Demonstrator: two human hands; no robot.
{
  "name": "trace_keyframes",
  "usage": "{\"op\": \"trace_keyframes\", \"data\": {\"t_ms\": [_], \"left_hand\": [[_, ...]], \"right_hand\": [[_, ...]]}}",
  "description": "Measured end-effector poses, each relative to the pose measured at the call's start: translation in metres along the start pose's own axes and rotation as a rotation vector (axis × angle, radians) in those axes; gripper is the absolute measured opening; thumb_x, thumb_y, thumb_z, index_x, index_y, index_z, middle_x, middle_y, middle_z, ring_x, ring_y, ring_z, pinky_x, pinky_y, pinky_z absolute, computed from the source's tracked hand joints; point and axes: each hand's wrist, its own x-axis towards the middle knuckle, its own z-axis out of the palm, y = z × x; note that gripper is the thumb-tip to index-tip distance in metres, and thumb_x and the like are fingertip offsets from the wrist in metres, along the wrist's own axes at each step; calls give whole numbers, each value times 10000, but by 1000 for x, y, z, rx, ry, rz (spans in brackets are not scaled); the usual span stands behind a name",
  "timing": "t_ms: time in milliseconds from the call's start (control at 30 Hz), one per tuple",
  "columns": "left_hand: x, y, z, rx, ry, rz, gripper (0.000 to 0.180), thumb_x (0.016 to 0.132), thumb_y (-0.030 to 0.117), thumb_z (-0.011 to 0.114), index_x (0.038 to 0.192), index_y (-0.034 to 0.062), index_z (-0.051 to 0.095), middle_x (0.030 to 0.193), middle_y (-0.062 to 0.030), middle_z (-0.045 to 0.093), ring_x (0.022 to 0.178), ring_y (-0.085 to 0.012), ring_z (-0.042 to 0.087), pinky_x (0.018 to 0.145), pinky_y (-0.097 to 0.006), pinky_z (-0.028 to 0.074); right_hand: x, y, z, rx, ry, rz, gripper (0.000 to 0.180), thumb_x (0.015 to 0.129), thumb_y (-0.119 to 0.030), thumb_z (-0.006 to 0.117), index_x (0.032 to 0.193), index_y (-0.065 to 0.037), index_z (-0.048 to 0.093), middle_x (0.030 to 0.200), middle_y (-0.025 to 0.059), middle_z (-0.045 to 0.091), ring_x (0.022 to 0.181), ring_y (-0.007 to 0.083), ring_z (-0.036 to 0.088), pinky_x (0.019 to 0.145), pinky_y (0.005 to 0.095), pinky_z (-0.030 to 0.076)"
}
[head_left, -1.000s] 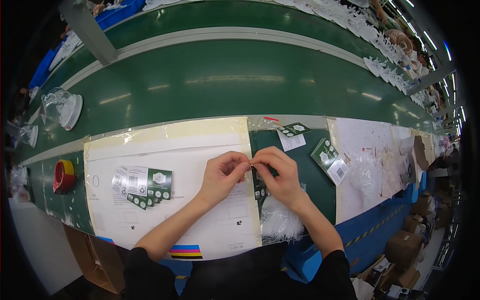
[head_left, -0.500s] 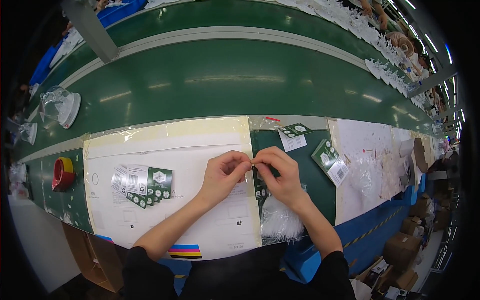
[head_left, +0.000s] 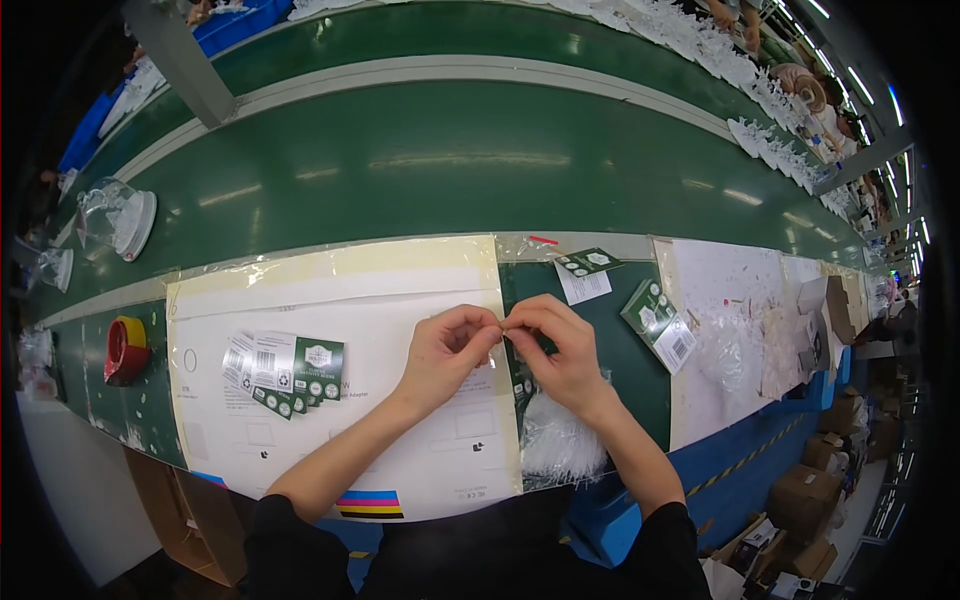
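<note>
My left hand [head_left: 446, 352] and my right hand [head_left: 560, 348] meet fingertip to fingertip above the right edge of the white paper sheet [head_left: 380, 300]. Both are closed in a pinch; whatever sits between the tips is too small to make out. Under my right wrist lies a bundle of thin clear plastic strands [head_left: 563, 440], partly covered by the arm. A fanned pile of green and white cards [head_left: 318, 370] rests on the sheet, left of my left hand. Beyond my right hand are a folded green and white card [head_left: 588, 264] and another such card [head_left: 660, 325].
A red and yellow tape roll [head_left: 126, 350] stands at the left. Clear domes with white bases, one nearer dome [head_left: 118, 220] among them, sit on the green conveyor belt [head_left: 420, 150]. Crumpled clear plastic [head_left: 728, 350] lies at the right. Other people's hands show at the far right.
The clear domes have shifted slightly left along the belt. My hands stay pinched together in nearly the same place.
</note>
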Motion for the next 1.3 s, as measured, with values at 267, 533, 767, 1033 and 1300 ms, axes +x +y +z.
{"op": "trace_keyframes", "data": {"t_ms": [267,533,767,1033,1300], "left_hand": [[-10,-31,4,21,7,-44,153,907,156,608,980,23,628,808,13,615,688,-36,539,606,-192,455],[-7,-34,0,-91,-64,5,170,918,150,592,1015,11,592,779,15,562,655,-51,511,578,-190,415],[0,-31,-1,-103,-82,-15,179,922,158,585,1022,10,590,778,14,562,655,-50,513,578,-192,417],[-2,-32,-3,-78,-90,4,180,927,152,575,1031,5,582,778,13,559,650,-49,509,573,-192,414],[-2,-33,-1,-102,-96,14,175,928,152,574,1022,5,577,780,11,555,648,-49,505,569,-192,412]], "right_hand": [[-16,2,1,-21,15,40,93,762,-12,666,836,-26,612,785,64,587,587,127,580,521,229,458],[-15,3,3,-5,54,-9,86,733,-11,678,799,-12,622,769,61,611,549,113,573,483,217,446],[-8,6,3,-2,115,9,75,712,-11,669,770,-11,622,752,57,608,539,108,572,474,214,442],[-11,6,4,16,82,-11,80,706,-15,671,766,-9,618,757,57,611,533,105,568,474,208,442],[-11,6,2,15,83,-18,79,711,-19,674,765,-9,618,762,56,613,547,107,573,479,207,448]]}}
